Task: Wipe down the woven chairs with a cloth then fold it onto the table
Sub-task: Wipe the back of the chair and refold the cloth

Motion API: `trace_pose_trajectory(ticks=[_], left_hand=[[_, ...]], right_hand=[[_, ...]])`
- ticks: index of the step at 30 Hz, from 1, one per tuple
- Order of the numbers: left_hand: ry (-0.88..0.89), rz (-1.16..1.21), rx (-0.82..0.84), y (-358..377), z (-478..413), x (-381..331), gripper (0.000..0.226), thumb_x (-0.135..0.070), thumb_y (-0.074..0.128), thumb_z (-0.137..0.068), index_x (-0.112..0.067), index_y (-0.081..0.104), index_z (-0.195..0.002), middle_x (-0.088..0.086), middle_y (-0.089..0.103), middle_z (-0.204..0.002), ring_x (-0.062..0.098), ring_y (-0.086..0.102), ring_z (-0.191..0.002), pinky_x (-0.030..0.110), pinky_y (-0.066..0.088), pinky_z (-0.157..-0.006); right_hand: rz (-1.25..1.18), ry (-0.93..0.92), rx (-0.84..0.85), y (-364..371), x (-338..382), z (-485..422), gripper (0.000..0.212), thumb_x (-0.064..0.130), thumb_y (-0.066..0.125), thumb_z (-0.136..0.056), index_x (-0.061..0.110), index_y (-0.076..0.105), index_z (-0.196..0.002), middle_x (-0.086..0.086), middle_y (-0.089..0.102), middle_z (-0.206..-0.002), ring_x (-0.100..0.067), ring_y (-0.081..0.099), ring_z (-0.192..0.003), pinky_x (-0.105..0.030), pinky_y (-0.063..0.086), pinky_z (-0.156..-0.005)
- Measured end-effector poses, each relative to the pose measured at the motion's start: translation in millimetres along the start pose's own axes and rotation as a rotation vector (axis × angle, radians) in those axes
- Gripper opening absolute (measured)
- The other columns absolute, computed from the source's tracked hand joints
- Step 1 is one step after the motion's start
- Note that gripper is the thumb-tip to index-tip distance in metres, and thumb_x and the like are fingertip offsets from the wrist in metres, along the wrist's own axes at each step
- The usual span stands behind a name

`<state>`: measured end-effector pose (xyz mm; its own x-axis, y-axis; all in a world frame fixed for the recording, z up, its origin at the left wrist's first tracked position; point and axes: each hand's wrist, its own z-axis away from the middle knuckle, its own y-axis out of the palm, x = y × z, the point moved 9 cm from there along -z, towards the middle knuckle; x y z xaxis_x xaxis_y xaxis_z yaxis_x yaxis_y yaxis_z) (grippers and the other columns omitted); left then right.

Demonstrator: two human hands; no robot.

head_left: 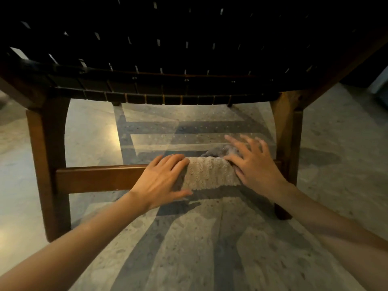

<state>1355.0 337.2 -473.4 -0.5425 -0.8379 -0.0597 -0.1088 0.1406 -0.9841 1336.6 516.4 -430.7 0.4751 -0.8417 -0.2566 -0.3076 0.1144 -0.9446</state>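
Left hand palm down, fingers straight and close together, thumb stretched out along the near side. Fingertips laid over the left end of the cloth, heel of the palm on the low wooden crossbar. Nothing gripped, only pressed flat.

Between the two hands, the cloth: beige, thick looped pile in soft ridges, draped over the crossbar with its front flap hanging just below the wood. Beyond the bar, close to the right fingertips, a greyer bunch of the same cloth, blurred and in shadow.

Right hand at the cloth's right end, fingers spread wide and mostly straight, the farther ones smeared by blur. Index finger on the top fold; possibly a lower finger tucked against the flap, hard to tell. No closed grasp visible.

Above both hands, the chair's dark woven seat. Below them, speckled stone floor, striped with shadow.
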Motion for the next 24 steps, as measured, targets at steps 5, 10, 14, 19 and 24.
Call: trace_pose_trajectory(ticks=[5, 10, 14, 19, 24], left_hand=[[-0.032, -0.229, 0.094, 26.5, 3.3, 0.9, 0.094, -0.067, 0.032, -0.088, -0.021, -0.034, -0.139, 0.007, -0.019, -0.156, 0.031, -0.013, -0.144, 0.048, -0.009, -0.116], [0.029, -0.147, 0.129, 21.0, 5.6, 3.3, 0.083, -0.059, 0.025, -0.093, -0.023, -0.034, -0.139, 0.002, -0.033, -0.150, 0.023, -0.024, -0.142, 0.041, -0.015, -0.115], [0.073, 0.123, 0.122, -1.5, 7.7, 8.8, 0.069, -0.032, 0.042, -0.098, -0.034, -0.005, -0.149, -0.009, -0.007, -0.157, 0.009, -0.009, -0.144, 0.027, -0.009, -0.115], [-0.172, 0.089, -0.110, -51.6, -13.7, 31.4, 0.043, -0.020, 0.052, -0.094, -0.026, 0.047, -0.137, 0.007, 0.044, -0.131, 0.024, 0.041, -0.120, 0.035, 0.041, -0.095], [-0.523, 0.222, -0.116, -75.6, -28.8, 68.5, 0.019, -0.027, 0.043, -0.099, -0.016, 0.055, -0.108, 0.004, 0.059, -0.092, 0.018, 0.061, -0.083, 0.024, 0.043, -0.065]], right_hand=[[0.252, -0.129, 0.230, 36.5, 1.3, 11.1, 0.098, 0.071, 0.054, -0.076, 0.008, 0.031, -0.147, -0.009, 0.031, -0.153, -0.026, 0.034, -0.139, -0.062, 0.007, -0.113], [0.072, -0.092, 0.251, 44.2, -10.3, 11.1, 0.067, 0.049, 0.027, -0.098, 0.023, -0.006, -0.151, -0.001, 0.013, -0.160, -0.017, 0.025, -0.142, -0.052, 0.006, -0.117], [-0.126, -0.148, 0.361, 44.0, -19.3, 9.1, 0.064, 0.032, 0.034, -0.103, 0.038, -0.015, -0.144, 0.009, 0.002, -0.160, -0.014, 0.012, -0.144, -0.041, 0.011, -0.117], [-0.146, 0.041, 0.083, -7.5, -41.5, -13.2, 0.032, 0.028, 0.050, -0.096, 0.031, 0.056, -0.127, 0.001, 0.044, -0.123, -0.017, 0.038, -0.106, -0.032, 0.040, -0.085], [-0.386, 0.384, 0.011, -27.9, -70.8, -38.7, 0.031, 0.024, 0.036, -0.102, 0.020, 0.050, -0.129, -0.001, 0.062, -0.083, -0.004, 0.047, -0.058, -0.017, 0.031, -0.048]])
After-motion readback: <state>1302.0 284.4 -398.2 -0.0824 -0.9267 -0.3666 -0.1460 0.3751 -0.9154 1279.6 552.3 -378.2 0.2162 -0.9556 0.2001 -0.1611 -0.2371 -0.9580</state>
